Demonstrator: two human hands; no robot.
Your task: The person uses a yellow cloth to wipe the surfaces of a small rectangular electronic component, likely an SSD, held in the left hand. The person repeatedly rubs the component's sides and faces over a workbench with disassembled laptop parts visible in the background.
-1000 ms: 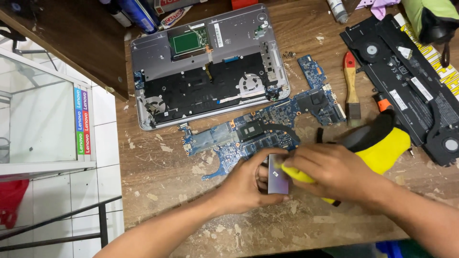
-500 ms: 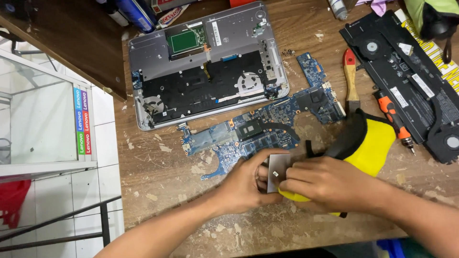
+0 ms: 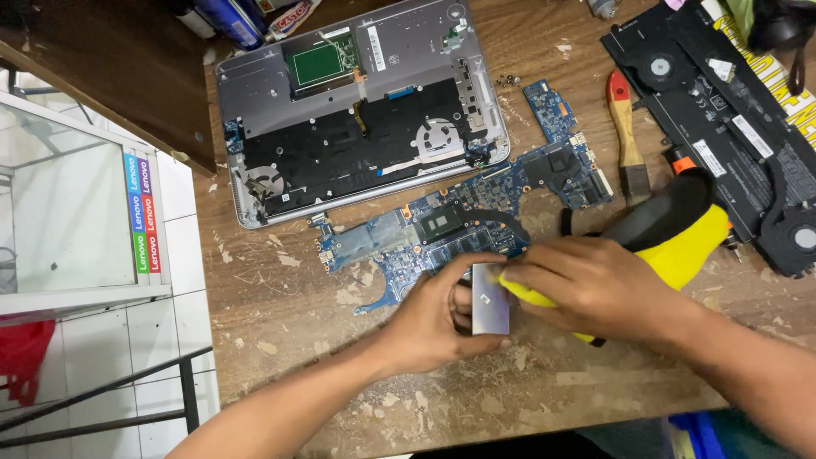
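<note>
Hands meet over worn table (image 3: 280, 340): left hand (image 3: 438, 319) pinches small metal plate (image 3: 490, 299) upright, right hand (image 3: 595, 285) wraps yellow-black blower (image 3: 680, 234), nozzle touching plate. Motherboard (image 3: 442, 234) just beyond fingers. Risk: plate slips from pinch, drops onto board.

worn wooden table (image 3: 280, 323), white tiled floor (image 3: 153, 374)

1. The right hand (image 3: 599, 285) covers the front of the yellow-and-black tool (image 3: 671, 234); its tip is unseen.
2. The left hand (image 3: 438, 319) hides the near edge of the small grey plate (image 3: 490, 299).
3. Beyond both hands, the blue circuit board (image 3: 463, 225) is partly covered by fingers.
4. Far right of the right hand, the black laptop base (image 3: 722, 110) is cut by the frame edge.
</note>
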